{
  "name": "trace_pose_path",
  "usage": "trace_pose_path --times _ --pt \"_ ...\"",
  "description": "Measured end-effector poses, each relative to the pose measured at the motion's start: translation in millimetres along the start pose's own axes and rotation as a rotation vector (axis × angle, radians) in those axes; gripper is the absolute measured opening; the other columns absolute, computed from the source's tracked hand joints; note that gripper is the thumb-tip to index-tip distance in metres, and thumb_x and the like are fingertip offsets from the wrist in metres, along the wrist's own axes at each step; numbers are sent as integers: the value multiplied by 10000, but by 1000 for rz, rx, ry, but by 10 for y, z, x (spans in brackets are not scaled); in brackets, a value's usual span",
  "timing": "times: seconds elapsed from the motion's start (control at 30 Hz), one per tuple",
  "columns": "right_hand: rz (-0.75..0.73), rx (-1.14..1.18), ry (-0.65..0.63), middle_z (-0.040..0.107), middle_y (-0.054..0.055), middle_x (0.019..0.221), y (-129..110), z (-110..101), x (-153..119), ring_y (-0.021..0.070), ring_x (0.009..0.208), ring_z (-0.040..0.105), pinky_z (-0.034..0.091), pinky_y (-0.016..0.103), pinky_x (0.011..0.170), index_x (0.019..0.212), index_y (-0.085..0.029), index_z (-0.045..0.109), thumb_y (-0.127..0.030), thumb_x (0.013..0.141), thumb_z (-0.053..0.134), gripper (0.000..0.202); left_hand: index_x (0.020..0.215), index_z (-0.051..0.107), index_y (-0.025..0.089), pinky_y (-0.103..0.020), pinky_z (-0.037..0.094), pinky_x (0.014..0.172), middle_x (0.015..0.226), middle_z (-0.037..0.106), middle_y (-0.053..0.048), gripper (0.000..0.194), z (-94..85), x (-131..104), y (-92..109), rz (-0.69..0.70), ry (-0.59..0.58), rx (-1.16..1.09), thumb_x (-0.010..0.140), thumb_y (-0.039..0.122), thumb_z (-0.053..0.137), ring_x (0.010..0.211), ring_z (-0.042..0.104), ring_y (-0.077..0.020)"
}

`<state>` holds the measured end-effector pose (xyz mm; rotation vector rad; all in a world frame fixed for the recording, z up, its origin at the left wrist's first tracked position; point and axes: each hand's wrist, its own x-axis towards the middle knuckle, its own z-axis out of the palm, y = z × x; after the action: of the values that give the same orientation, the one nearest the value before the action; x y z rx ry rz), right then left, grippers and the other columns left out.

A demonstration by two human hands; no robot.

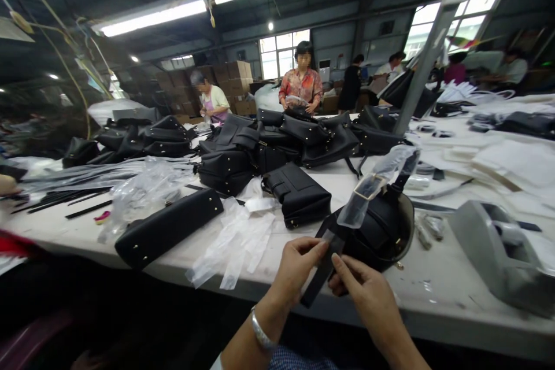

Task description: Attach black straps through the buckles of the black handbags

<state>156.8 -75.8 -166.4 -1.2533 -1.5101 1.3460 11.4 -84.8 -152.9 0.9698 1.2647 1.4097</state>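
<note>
A black strap point(318, 277) slants down over the table's front edge from a black bag point(381, 225), whose opening faces right. My left hand point(299, 263) pinches the strap's left edge between thumb and fingers. On the strap's right side, my right hand point(359, 283) is closed on it too, thumb on top and fingers curled. Clear plastic film point(353, 214) wraps the upper strap around a gold buckle point(368, 186). Just left of this bag, another black bag point(303, 193) lies on the table.
White plastic sleeves point(243, 237) and a long black bag point(169, 228) lie to the left. Black bags point(228, 167) are heaped at the middle. A grey tape dispenser point(498, 254) stands at right beside a slanted metal post point(427, 63). A person point(301, 84) stands across the table point(451, 312).
</note>
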Motion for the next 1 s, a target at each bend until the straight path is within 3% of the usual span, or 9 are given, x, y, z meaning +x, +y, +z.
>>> trace_pose_path --times 0.23,0.43,0.6,0.77,1.0 --pt "25 12 37 630 15 516 -68 26 66 163 498 594 489 254 528 728 -156 731 -619 818 640 481 981 753 122 -287 491 806 935 757 -91 406 -102 -116 -108 22 8 75 869 498 651 897 662 -230" --pt "4 -158 14 642 10 512 -112 52 38 175 523 626 496 248 550 657 -185 720 -595 822 633 450 865 763 116 -260 467 712 807 734 -60 410 -180 -276 -330 -64 44 44 859 512 656 789 640 -201" --pt "0 -278 13 671 10 535 -123 73 -1 183 551 652 490 241 561 632 -194 711 -576 831 632 438 840 777 116 -252 460 678 752 732 -45 385 -276 -282 -336 -129 10 2 846 487 678 734 634 -186" --pt "23 -326 10 678 3 562 -144 92 -12 174 575 654 478 233 571 661 -199 696 -584 853 610 439 884 779 141 -282 486 772 886 760 -82 261 -310 -249 -297 -39 23 89 833 388 710 865 668 -229" --pt "-1 -263 85 646 3 532 -270 97 39 166 534 630 490 236 557 634 -198 679 -615 859 586 482 884 758 176 -263 476 706 854 714 -54 133 -223 -239 -241 137 134 214 851 284 688 788 631 -188"
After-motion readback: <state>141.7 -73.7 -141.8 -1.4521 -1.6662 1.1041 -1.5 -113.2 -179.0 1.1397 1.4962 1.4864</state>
